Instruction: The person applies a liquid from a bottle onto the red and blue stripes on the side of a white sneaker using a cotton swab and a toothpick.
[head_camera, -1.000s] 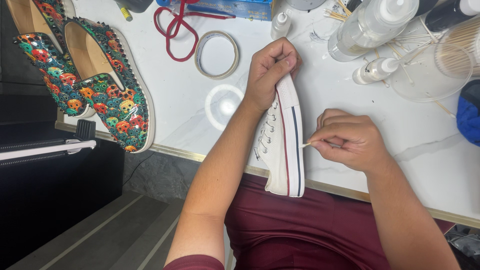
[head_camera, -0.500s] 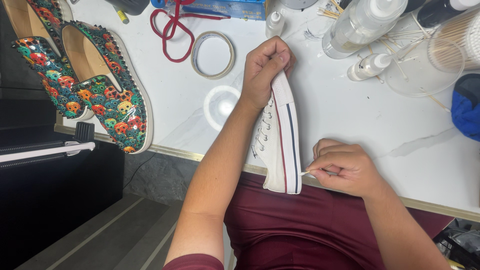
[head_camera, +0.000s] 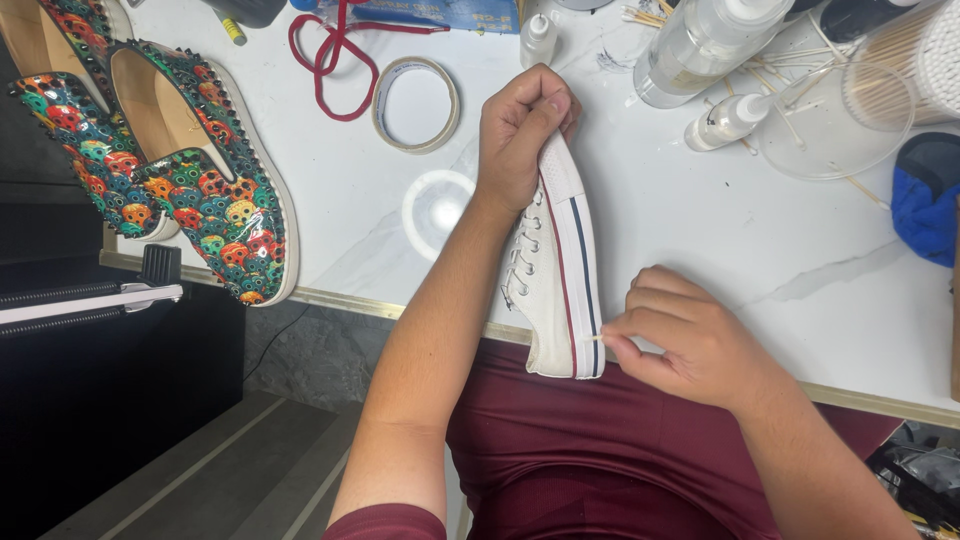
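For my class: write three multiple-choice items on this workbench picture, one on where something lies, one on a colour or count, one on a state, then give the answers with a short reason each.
1. Where does the roll of tape lie?
A. On the white table, beside the red lace
B. On the person's lap
C. Inside the white sneaker

2. How many multicoloured studded loafers are on the table?
A. One
B. Two
C. Four

3. How is the white sneaker held?
A. Lying flat, untouched
B. Hanging from a hook
C. Gripped at one end by the left hand, sole side turned toward the right hand

Answers: 1 A, the tape ring sits on the tabletop next to the looped lace. 2 B, a pair lies side by side at the left. 3 C, the left hand clasps the far end while the right hand holds a thin stick to the sole edge.
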